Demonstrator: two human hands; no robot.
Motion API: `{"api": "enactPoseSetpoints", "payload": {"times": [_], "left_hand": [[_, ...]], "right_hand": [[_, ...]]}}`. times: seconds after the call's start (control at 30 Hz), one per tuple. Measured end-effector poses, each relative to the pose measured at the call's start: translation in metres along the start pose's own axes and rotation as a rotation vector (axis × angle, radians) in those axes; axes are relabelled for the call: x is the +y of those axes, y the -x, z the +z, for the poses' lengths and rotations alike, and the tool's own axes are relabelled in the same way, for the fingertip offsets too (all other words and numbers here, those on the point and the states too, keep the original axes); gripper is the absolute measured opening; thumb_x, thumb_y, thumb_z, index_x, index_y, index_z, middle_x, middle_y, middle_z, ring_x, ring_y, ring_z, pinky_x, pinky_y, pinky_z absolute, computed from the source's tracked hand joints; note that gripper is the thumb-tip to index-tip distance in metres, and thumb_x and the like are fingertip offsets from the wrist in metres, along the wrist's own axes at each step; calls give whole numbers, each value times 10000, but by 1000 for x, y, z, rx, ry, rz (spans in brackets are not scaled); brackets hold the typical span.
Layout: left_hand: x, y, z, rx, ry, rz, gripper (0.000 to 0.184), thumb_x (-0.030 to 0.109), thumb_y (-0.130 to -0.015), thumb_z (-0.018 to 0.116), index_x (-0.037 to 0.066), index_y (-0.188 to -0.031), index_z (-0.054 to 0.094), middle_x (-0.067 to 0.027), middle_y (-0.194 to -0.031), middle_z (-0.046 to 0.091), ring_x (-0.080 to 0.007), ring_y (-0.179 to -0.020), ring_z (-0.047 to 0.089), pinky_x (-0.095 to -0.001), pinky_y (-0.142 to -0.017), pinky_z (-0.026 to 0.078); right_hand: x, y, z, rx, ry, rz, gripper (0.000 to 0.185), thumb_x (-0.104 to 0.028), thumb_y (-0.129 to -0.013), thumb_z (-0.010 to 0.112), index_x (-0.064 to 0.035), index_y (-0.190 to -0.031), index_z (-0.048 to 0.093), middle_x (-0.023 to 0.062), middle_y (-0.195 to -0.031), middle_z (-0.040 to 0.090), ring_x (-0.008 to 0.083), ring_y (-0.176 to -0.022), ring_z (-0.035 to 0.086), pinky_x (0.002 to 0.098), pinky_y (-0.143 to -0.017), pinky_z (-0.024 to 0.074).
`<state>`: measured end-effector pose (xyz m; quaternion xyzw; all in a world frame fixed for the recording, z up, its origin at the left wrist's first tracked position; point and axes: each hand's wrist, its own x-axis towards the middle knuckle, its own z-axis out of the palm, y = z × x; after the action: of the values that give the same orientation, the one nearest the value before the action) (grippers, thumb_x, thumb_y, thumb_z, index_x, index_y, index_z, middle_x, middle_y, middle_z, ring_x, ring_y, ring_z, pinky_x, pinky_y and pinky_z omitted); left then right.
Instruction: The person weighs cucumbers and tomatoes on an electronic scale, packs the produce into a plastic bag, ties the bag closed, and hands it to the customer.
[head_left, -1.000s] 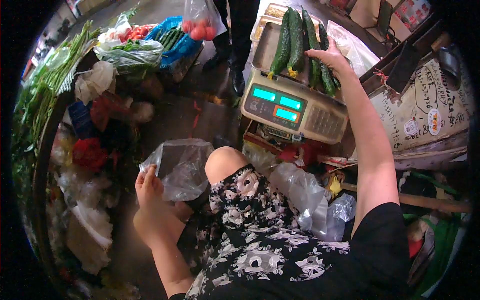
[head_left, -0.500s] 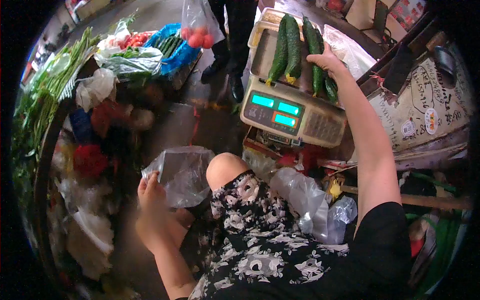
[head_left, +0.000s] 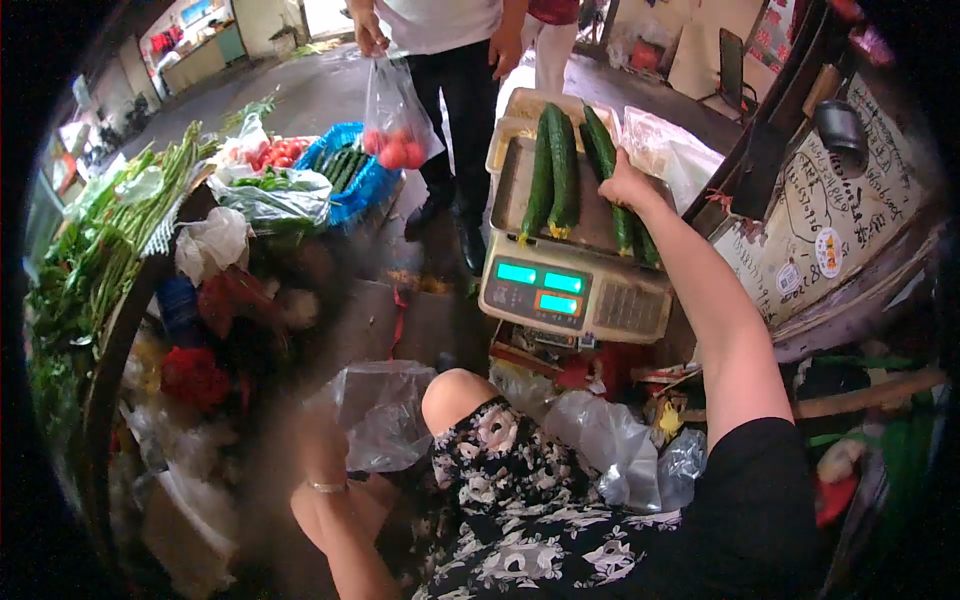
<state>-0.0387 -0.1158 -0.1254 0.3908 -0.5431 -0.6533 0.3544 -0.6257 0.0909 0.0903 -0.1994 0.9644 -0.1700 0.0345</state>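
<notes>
Elec. scale (head_left: pixel 630 312) w/ three lit blue-green displays (head_left: pixel 562 281) (digits too small to read). Cukes (head_left: pixel 564 180) lie on the scale's pan (head_left: pixel 515 190): two on the left, at least two more on the right. The right hand (head_left: pixel 632 185) rests on the right-side cukes, thumb over the top; other fingers partly hidden, so can't tell if it's clamped on them. The left hand (head_left: pixel 320 440), well apart from the right, is below & left of the scale, beside a clear bag (head_left: pixel 395 425); too blurred to tell its grip. More bags (head_left: pixel 608 445), clear & crumpled, sit just below the scale. Beyond the scale, to its left, stands a person in dark trousers (head_left: pixel 460 110); toms (head_left: pixel 400 153) hang in a bag under that person's hand (head_left: pixel 370 38). Farther left of the scale: blue basket (head_left: pixel 378 205) w/ green veg, then leafy greens (head_left: pixel 130 275). Right of the scale: board (head_left: pixel 800 235) w/ handwriting.
</notes>
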Motion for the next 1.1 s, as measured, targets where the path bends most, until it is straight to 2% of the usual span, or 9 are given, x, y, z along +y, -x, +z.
{"api": "enactPoseSetpoints", "payload": {"times": [0.03, 0.4, 0.47, 0.6, 0.63, 0.73, 0.8, 0.87, 1.1], "left_hand": [[-7, -3, -6, -8, -15, 7, 58, 142, -911, 615, 87, -900, 630, 79, -497, 394, -43, -352, 316, -222, -334, 222], [13, 11, 1, -53, -59, 0, 89, 172, -912, 615, 89, -936, 635, 79, -509, 394, -42, -363, 323, -221, -337, 224], [56, 33, 37, 148, 38, -247, 90, 182, -901, 630, 97, -928, 633, 83, -533, 408, -39, -382, 333, -213, -347, 234], [72, 40, 43, 130, 126, -220, 119, 198, -884, 651, 106, -952, 620, 79, -573, 423, -40, -424, 359, -204, -376, 260], [69, 39, 41, 141, 147, -214, 133, 201, -884, 653, 102, -965, 618, 75, -585, 427, -41, -432, 366, -203, -379, 263], [75, 35, 42, 176, 222, -197, 79, 151, -891, 638, 95, -911, 586, 68, -560, 416, -36, -418, 341, -210, -378, 239], [74, 34, 42, 180, 220, -156, 83, 155, -893, 638, 91, -930, 600, 74, -558, 409, -33, -419, 341, -206, -380, 236], [84, 36, 43, 203, 211, -165, 88, 154, -894, 637, 89, -952, 621, 80, -552, 403, -30, -419, 337, -202, -381, 231], [137, 38, 49, 65, 299, -4, 155, 131, -933, 575, 45, -1055, 614, 56, -552, 410, -53, -400, 334, -231, -376, 260]], "right_hand": [[-13, 20, -22, -134, -49, 62, 981, -176, -649, 681, -22, -1469, 165, 267, -1065, 619, 366, -956, 631, 419, -802, 502], [31, 8, -12, -56, 156, 11, 907, -230, -596, 754, 11, -1366, 340, 252, -1182, 593, 367, -1106, 580, 391, -941, 469], [43, -4, -4, 94, 228, -79, 868, -239, -574, 759, 7, -1324, 396, 248, -1175, 598, 364, -1104, 581, 395, -940, 468], [58, -16, -18, -192, -129, -128, 874, -82, -564, 738, -60, -1361, 381, 153, -1002, 617, 258, -882, 596, 373, -777, 505], [60, -12, -21, -213, -148, -197, 604, -227, -577, 785, 35, -1082, 581, 189, -908, 668, 291, -837, 647, 386, -768, 526], [79, -20, -4, -66, 106, -285, 979, -232, -594, 781, 73, -1353, 243, 268, -1101, 604, 367, -1021, 600, 400, -896, 483], [59, 5, -17, -162, 86, -208, 1040, -221, -606, 771, 36, -1423, 182, 277, -1118, 599, 384, -1052, 589, 396, -907, 483], [63, 10, -10, -6, 162, -298, 1017, -179, -610, 758, -9, -1441, 198, 273, -1105, 607, 376, -1023, 605, 399, -873, 497], [59, 18, -44, -245, -232, -78, 875, -111, -623, 731, -27, -1400, 336, 139, -988, 623, 238, -808, 628, 354, -697, 526]]}}
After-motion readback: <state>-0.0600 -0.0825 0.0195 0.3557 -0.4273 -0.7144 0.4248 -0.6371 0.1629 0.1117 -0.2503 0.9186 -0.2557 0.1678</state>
